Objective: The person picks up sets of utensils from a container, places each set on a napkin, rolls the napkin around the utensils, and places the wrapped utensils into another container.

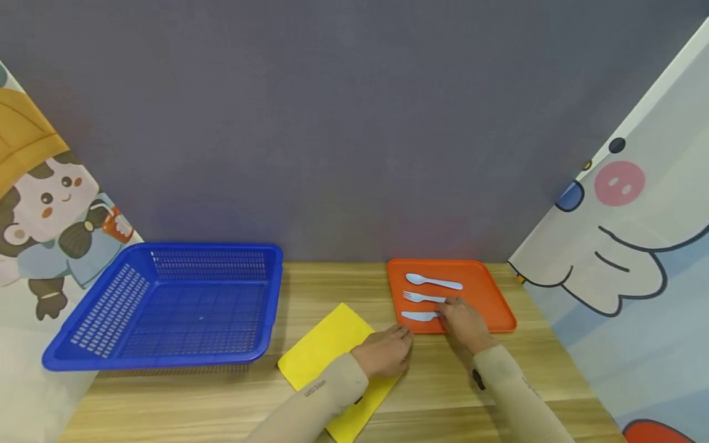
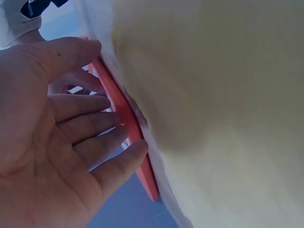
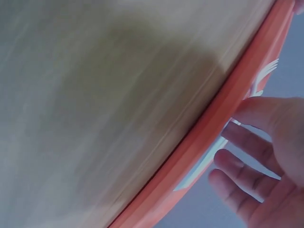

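An orange tray [image 1: 493, 304] lies on the table, holding a white plastic spoon [image 1: 437, 282], fork [image 1: 416, 296] and knife [image 1: 419, 316] in rows. My right hand [image 1: 464, 323] reaches over the tray's front edge. Its thumb and index finger pinch the knife, whose handle is partly hidden under the hand in the head view; the other fingers are spread in the right wrist view. At the tray's front left corner is my left hand [image 1: 384, 351], fingers loosely extended and fingertips right at the rim. Beneath that hand lies a yellow sheet [image 1: 332, 338].
A large blue plastic basket [image 1: 202, 317] with mesh walls stands on the left of the wood-grain table [image 1: 332, 280]. Behind rises a grey panel [image 1: 332, 135]. Cartoon-printed sheets hang at both sides, the right one [image 1: 637, 258] close to the tray.
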The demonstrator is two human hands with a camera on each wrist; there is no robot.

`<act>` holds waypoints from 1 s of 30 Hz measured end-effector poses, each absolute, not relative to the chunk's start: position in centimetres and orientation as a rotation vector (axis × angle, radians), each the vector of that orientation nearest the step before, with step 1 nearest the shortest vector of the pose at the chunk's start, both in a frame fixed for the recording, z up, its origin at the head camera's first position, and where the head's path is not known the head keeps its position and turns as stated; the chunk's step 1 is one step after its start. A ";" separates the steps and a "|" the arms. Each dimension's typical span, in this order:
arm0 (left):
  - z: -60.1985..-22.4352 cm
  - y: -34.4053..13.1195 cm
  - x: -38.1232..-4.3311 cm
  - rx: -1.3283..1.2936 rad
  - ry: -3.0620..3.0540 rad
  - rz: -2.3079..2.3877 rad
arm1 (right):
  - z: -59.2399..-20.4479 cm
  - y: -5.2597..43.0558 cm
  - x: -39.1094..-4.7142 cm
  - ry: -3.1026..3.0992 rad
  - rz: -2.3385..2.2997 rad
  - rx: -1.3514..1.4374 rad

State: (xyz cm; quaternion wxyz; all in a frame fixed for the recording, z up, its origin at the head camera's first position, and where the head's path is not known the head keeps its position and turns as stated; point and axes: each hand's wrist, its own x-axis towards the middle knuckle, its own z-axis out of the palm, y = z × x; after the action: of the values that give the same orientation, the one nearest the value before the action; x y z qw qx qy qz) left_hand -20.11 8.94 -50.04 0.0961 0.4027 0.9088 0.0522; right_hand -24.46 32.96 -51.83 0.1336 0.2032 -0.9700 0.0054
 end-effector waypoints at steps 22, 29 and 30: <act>-48.0 3.9 -17.8 1.246 2.884 0.139 | -48.7 29.9 -23.0 -2.629 -0.192 0.840; -48.0 -1.3 -15.3 1.063 2.882 0.246 | -47.8 25.5 -21.4 -2.600 -0.032 0.886; -48.1 -2.0 -15.1 1.032 2.879 0.260 | -47.8 25.0 -21.3 -2.604 -0.010 0.888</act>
State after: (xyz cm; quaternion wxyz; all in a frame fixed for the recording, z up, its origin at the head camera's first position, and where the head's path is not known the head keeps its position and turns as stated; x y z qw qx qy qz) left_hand -15.06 -1.99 -48.13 0.0359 0.3360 0.9373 0.0847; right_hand -21.27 25.01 -47.80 0.1941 0.3167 -0.9285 -0.0037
